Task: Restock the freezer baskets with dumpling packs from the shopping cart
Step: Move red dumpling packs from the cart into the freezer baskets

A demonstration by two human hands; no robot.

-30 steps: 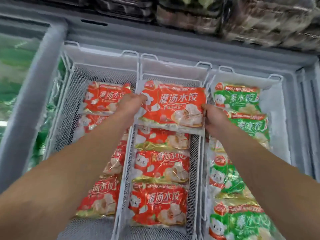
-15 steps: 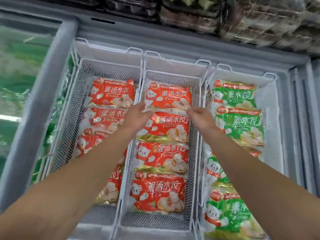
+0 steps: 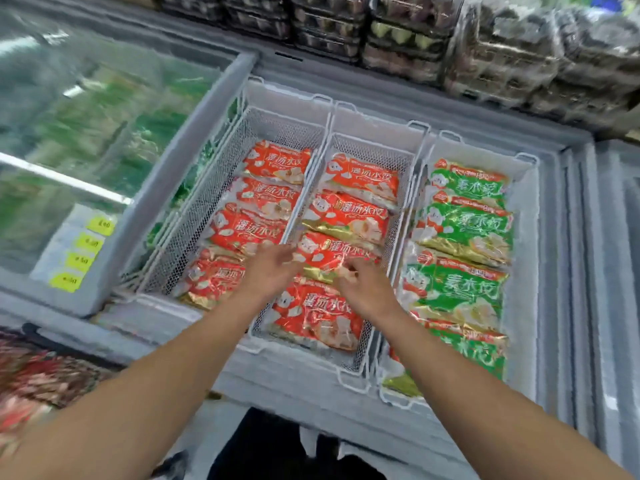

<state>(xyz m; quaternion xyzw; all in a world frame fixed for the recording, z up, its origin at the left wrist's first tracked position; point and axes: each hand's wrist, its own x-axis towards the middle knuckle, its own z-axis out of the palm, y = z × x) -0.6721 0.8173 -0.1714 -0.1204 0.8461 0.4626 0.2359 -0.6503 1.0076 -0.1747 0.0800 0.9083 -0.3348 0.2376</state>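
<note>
- The left hand [image 3: 273,268] is shown over the near part of the middle wire basket [image 3: 372,147], fingers spread and relaxed, with nothing gripped.
- The right hand [image 3: 363,289] is shown just beside the left hand, over the same basket; its fingers are loosely bent and blurred, and nothing is seen held in them.
- 4 red dumpling packs are laid in a row in the middle basket: the third red pack [image 3: 332,254] lies directly under both hands' fingertips, though contact cannot be confirmed; the nearest red pack [image 3: 318,317] lies below the wrists, between the 2 forearms.
- The farthest red pack [image 3: 362,180] is seen well beyond the fingertips, at the basket's far end.
- To the left of the left hand, the left wire basket [image 3: 277,119] is filled with overlapping red dumpling packs [image 3: 249,226].
- To the right of the right hand, the right wire basket [image 3: 526,161] is filled with green dumpling packs [image 3: 464,226].
- Well to the left of the left hand, yellow price labels [image 3: 81,252] are seen on the glass lid [image 3: 86,116] of the freezer.
</note>
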